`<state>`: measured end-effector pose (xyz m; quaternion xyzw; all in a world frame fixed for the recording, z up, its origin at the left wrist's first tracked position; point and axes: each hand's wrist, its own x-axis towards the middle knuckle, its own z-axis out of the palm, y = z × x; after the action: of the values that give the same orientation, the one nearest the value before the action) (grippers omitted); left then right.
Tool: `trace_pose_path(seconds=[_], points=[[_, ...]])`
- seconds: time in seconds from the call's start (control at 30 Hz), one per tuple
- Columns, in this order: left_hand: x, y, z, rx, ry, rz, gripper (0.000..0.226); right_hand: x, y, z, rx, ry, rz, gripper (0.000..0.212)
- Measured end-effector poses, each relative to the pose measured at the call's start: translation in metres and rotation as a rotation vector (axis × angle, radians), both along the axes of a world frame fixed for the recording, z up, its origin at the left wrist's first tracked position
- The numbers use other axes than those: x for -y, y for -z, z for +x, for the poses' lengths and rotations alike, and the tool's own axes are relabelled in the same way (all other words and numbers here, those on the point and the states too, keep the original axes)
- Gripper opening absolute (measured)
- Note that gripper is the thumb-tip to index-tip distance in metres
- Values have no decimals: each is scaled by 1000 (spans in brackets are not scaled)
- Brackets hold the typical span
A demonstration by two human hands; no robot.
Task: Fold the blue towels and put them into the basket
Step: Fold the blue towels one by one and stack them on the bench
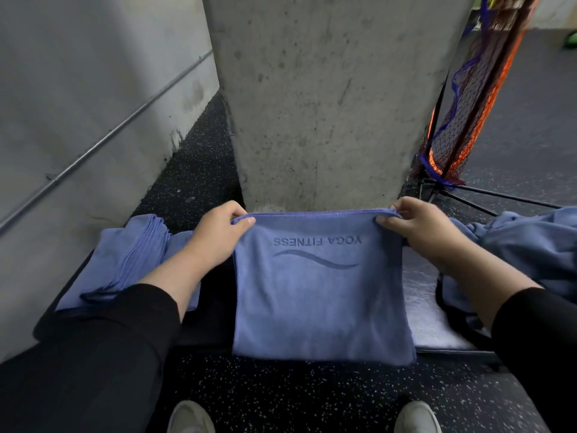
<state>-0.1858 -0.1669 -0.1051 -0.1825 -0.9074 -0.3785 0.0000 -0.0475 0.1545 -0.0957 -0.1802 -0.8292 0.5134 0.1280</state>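
Towel (321,295), blue and folded to a rough square, hangs between both hands in front of a concrete pillar (331,98), its lower part draped over the front edge of a dark table (427,310). The printed words "YOGA FITNESS" and a wave line show upside down near its top hem. The left hand (218,235) has its grip closed on the top left corner, thumb in front and fingers curled behind the hem. The right hand (418,226) pinches the top right corner the same way, so the hem runs taut and level between them. Both arms wear black sleeves. To the left, a stack (125,260) of folded blue towels lies on the table, partly behind the left forearm. To the right, a loose heap (524,245) of unfolded blue towels sits beside the right wrist. A net stand (462,120) with orange and blue mesh leans behind the pillar on the right. Two pale shoes (190,417) show on the speckled floor (312,395) below
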Motion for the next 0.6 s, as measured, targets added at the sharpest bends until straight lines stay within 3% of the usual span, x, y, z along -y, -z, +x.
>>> trace_pose_path(seconds=[0.13,0.33,0.47,0.6], points=[[13,-31,12,-93,-21,52,26,7,-39,20,-98,-34,-197,18],[30,-71,33,-107,16,282,15,24,-87,50,-248,-89,-239,21],[30,-96,58,-127,14,544,13,31,-106,66,-329,-89,-111,23],[36,-107,69,-49,47,616,12,36,-116,75,-385,-56,4,28]])
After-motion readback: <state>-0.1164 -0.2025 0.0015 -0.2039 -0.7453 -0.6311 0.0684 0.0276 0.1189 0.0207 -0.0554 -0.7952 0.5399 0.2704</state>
